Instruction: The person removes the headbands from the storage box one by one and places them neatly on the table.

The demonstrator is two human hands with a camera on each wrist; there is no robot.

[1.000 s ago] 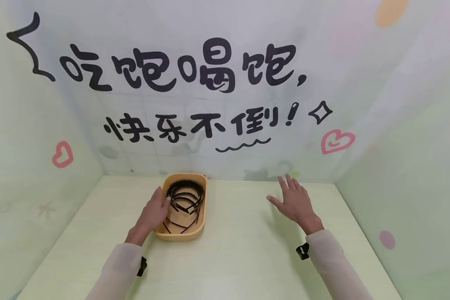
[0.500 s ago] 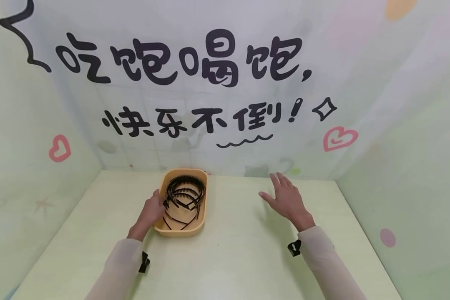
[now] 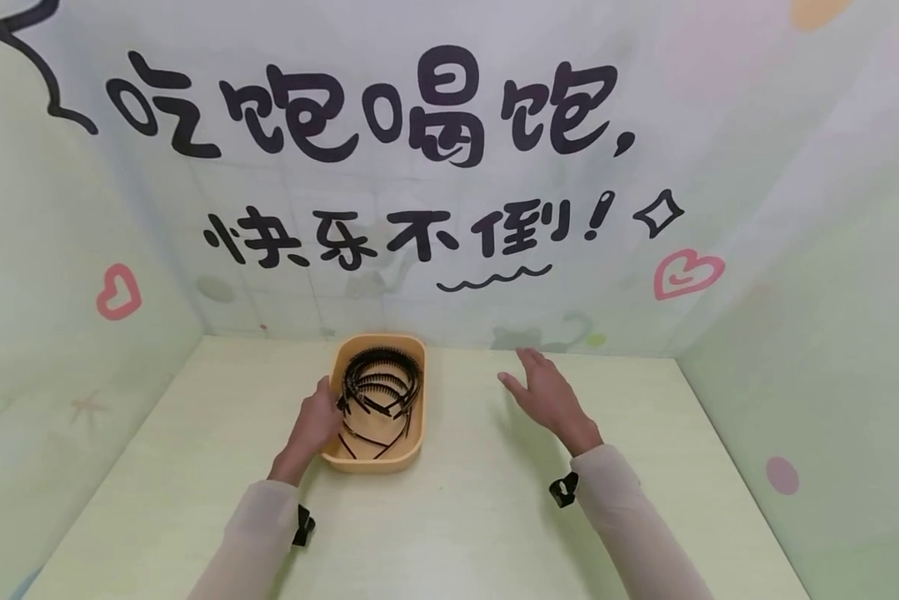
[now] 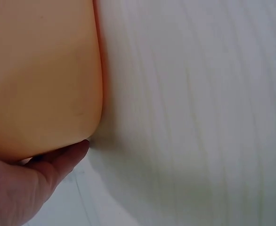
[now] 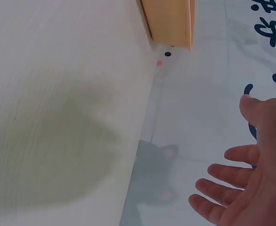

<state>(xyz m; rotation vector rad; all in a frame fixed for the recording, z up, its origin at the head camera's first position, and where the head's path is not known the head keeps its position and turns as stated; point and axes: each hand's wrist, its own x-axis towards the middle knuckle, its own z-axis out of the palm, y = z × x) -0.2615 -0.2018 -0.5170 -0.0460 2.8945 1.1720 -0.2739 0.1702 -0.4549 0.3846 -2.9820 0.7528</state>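
Observation:
In the head view, a yellow-orange plastic basket [image 3: 374, 466] stands on the table, left of the middle and close to the back wall. Several black toothed headbands [image 3: 377, 400] lie inside it, piled toward the far end. My left hand [image 3: 317, 421] grips the basket's left side, thumb over the rim and fingers along the outside. The left wrist view has this hand [image 4: 39, 183] against the basket's outer wall [image 4: 48, 94]. My right hand [image 3: 546, 396] is held apart from the basket, to its right, fingers extended and holding nothing; the right wrist view shows its fingers [image 5: 227, 176] spread.
Pale table [image 3: 449, 533] surface extends in front of the basket and between the hands. A back wall [image 3: 449, 308] with black lettering and side walls [image 3: 809, 375] enclose the table on three sides. A black wrist strap [image 3: 564, 490] sits at each sleeve.
The basket has shifted slightly to the right with my left hand on it. My right hand has moved left, nearer to the basket. The head view has tilted a little.

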